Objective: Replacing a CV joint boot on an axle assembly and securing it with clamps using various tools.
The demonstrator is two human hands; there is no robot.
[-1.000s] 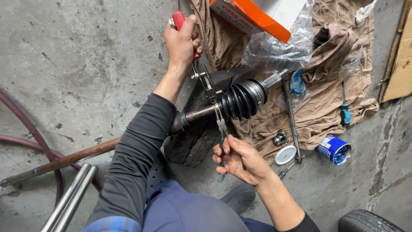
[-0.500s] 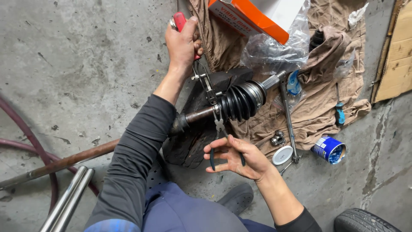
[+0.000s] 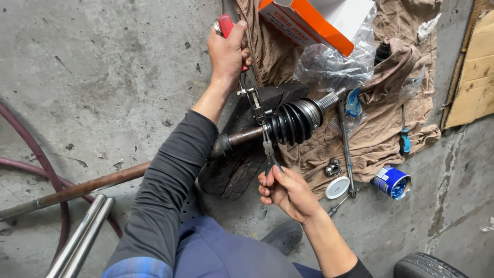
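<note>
A drive axle shaft (image 3: 247, 137) with a black ribbed rubber boot (image 3: 294, 122) lies across a dark block (image 3: 242, 170) on the concrete floor. My left hand (image 3: 228, 51) grips the red handle (image 3: 225, 24) of a clamp plier tool (image 3: 253, 98) that reaches down to the narrow end of the boot. My right hand (image 3: 287, 191) is closed on the green handles of small pliers (image 3: 269, 157) whose jaws meet the boot clamp from below.
A brown cloth (image 3: 360, 118) holds an orange and white box (image 3: 321, 20), a plastic bag, a long ratchet bar (image 3: 346, 149), a blue screwdriver (image 3: 405, 138), a nut and a white lid (image 3: 337, 187). A blue can (image 3: 392, 181), cardboard, a tyre (image 3: 424, 266), red hose and chrome tubes (image 3: 82, 237) surround me.
My right hand opened away from the small pliers half a second ago and has now closed on their handles again. My left hand stayed on the red handle.
</note>
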